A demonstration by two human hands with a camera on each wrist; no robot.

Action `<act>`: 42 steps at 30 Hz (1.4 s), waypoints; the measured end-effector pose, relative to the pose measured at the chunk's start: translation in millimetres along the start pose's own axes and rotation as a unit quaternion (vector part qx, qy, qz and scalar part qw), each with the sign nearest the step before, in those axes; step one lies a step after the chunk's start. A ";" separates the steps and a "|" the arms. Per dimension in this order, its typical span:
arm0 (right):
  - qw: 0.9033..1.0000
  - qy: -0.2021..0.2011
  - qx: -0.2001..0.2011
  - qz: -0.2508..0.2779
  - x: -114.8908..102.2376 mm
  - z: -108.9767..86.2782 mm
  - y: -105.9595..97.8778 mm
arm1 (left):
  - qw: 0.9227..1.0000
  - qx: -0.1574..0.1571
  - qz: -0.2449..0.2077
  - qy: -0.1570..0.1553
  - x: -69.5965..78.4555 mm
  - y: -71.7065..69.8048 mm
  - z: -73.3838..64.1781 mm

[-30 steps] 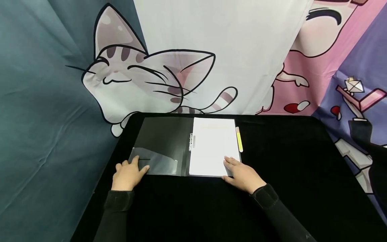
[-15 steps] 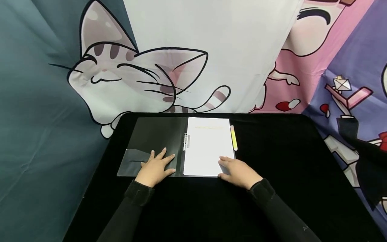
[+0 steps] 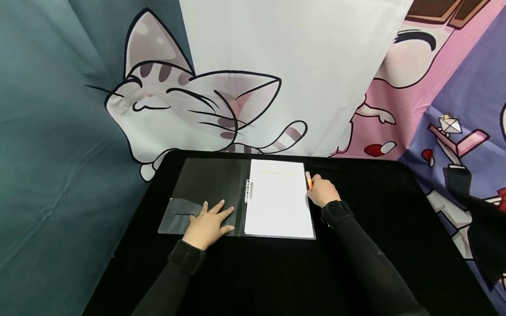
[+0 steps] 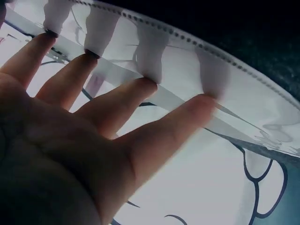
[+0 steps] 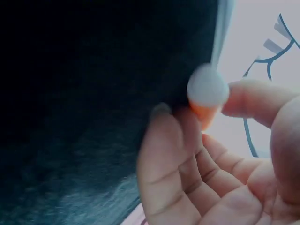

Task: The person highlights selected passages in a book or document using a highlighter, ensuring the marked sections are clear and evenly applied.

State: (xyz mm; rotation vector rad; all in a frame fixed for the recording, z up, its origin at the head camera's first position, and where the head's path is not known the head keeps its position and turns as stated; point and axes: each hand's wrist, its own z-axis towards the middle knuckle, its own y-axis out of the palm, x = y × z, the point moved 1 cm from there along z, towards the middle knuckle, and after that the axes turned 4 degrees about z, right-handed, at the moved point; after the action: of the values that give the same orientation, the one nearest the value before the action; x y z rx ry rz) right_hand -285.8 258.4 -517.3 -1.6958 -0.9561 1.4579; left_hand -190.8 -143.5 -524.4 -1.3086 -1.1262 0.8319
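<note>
A dark folder [image 3: 211, 180] lies spread out on the black table, a stack of white paper [image 3: 278, 202] on its right half beside a metal clip [image 3: 247, 191]. My left hand [image 3: 207, 226] rests on the left cover with fingers spread, partly over the clear pocket [image 3: 169, 219]. In the left wrist view, the fingertips of the left hand [image 4: 93, 126] press on the shiny sheet. To the right of the paper, my right hand [image 3: 324, 192] pinches a highlighter [image 3: 309, 180]. The right wrist view shows the highlighter's white end and orange part [image 5: 206, 91] between thumb and fingers.
Black cloth covers the table [image 3: 269, 276]. Behind its far edge hangs a printed fabric backdrop [image 3: 245, 39] with a cartoon cat, and more fabric hangs at the left and right sides.
My left hand has shifted right across the left cover, from its outer edge. My right hand has left the paper's lower right corner, moved up and taken hold of the highlighter.
</note>
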 end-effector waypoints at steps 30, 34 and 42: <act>0.667 -0.233 -0.129 0.696 -72.7 -72.2 8.8 | 0.962 0.164 -0.124 0.177 85.3 -64.9 70.7; 0.696 -0.194 -0.109 0.683 -80.6 -69.2 12.2 | 0.956 0.180 -0.130 0.192 86.8 -67.2 69.8; 0.727 -0.158 -0.076 0.664 -87.8 -62.2 19.4 | 0.954 0.184 -0.128 0.199 89.7 -68.9 72.6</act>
State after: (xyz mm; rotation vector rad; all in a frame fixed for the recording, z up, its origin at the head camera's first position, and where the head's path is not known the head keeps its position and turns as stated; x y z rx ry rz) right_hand -230.8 169.9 -484.2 -2.4352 0.2524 2.6439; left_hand -242.9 -45.4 -449.0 -0.9389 -0.7530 0.5223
